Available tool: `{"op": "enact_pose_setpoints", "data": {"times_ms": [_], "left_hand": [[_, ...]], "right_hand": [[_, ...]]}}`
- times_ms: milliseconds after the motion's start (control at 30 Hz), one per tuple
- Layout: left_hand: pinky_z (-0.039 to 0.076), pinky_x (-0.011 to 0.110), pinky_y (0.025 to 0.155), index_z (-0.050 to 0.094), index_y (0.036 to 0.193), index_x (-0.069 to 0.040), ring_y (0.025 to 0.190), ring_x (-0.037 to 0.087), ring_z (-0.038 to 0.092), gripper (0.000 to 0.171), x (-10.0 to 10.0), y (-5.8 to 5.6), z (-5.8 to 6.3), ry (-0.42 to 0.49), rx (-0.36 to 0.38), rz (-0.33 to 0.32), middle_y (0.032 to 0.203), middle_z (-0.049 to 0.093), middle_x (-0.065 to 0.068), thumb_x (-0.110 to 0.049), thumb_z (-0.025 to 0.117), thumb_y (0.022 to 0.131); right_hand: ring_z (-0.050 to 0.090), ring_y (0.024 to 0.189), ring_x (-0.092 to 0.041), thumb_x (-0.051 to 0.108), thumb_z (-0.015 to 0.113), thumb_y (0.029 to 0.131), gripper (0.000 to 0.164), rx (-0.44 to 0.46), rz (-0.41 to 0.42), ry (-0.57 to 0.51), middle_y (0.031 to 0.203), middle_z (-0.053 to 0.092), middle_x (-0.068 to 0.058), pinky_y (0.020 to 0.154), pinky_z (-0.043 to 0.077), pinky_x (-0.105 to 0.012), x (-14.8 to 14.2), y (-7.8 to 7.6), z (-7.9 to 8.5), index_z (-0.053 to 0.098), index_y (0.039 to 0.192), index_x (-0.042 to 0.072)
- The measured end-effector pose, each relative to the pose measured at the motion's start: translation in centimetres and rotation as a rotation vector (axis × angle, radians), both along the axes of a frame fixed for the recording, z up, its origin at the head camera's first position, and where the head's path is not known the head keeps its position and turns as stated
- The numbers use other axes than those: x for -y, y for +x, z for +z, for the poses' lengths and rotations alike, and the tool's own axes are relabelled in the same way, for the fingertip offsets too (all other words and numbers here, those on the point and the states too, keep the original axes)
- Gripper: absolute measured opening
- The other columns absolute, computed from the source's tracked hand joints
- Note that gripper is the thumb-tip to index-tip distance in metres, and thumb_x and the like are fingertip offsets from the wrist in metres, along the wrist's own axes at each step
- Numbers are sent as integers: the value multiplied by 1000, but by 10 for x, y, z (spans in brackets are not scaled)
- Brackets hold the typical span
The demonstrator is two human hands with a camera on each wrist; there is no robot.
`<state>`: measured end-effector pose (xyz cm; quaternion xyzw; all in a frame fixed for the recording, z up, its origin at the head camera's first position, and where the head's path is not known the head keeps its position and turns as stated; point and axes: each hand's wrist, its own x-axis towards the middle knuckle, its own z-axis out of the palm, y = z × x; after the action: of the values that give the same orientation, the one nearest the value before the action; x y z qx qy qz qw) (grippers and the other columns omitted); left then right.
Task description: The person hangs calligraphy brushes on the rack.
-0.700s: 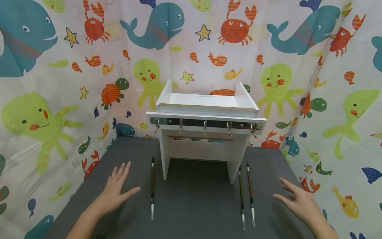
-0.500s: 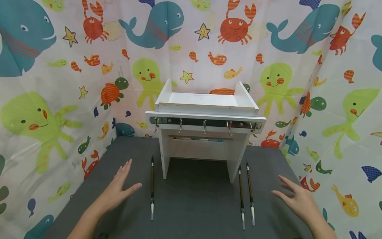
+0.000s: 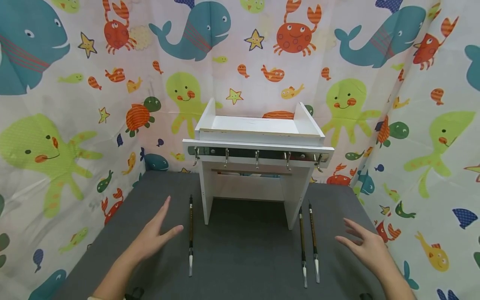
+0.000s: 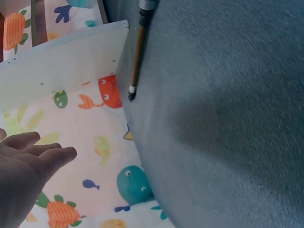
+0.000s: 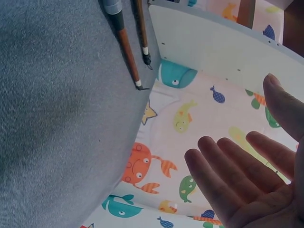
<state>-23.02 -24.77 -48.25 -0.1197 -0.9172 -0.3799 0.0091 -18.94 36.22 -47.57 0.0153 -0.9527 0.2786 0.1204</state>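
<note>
My left hand (image 3: 151, 237) hovers over the grey table, fingers extended and thumb spread, with nothing in it. Just to its right lies a calligraphy brush (image 3: 191, 237), white bristles under a clear cap toward me. On the other side, my right hand (image 3: 365, 246) is held with relaxed, slightly bent fingers and holds nothing. Left of it lie two more brushes, an inner brush (image 3: 302, 246) and an outer brush (image 3: 314, 246), side by side. In the right wrist view the palm and fingers (image 5: 237, 175) are spread apart from the brush handles (image 5: 128, 52).
A white wooden stand (image 3: 247, 191) rises at the table's back middle. Along its front runs a metal strip with several hooks (image 3: 257, 158). Grey cloth covers the table (image 3: 243, 262). A curtain (image 3: 232, 75) printed with sea animals surrounds the back and sides.
My left hand has moved right and slightly forward, closer to the single brush. The right hand has shifted a little left toward the pair. The brushes and stand stay in place.
</note>
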Motion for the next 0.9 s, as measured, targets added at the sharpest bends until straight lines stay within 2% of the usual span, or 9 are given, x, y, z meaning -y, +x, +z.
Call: {"op": "enact_pose_setpoints", "data": {"times_ms": [100,333,567,733,900], "left_hand": [[21,79,110,-9,160,-39,152,48,14,93,-3,-3,0,28,3,-2,171,3,10,-51,60,99],[28,73,112,-8,161,-39,152,49,16,85,-11,-16,9,170,2,-55,170,8,14,-42,55,104],[27,69,115,-7,161,-39,153,46,16,83,-15,-27,14,181,9,-73,170,9,13,-44,53,105],[25,69,116,-6,161,-38,153,46,16,79,-17,-35,14,233,26,-94,170,9,14,-44,50,106],[24,69,116,-3,163,-32,154,43,13,75,-22,-41,11,308,79,-126,170,9,14,-43,47,107]], "right_hand": [[68,110,-45,50,78,86,77,-7,1,0,128,64,-31,75,62,-45,1,-2,-2,56,141,1],[66,115,-45,47,77,88,75,22,7,-65,132,63,-29,79,62,-44,4,-5,-7,54,142,0],[66,115,-45,51,75,88,78,36,7,-78,133,63,-27,79,62,-46,6,-9,-9,53,144,1],[65,116,-45,53,74,88,79,45,3,-91,133,62,-27,80,62,-49,11,-9,-7,52,144,2],[65,117,-43,52,74,89,78,70,-1,-118,136,61,-26,81,62,-47,16,-8,-8,52,145,3]]}}
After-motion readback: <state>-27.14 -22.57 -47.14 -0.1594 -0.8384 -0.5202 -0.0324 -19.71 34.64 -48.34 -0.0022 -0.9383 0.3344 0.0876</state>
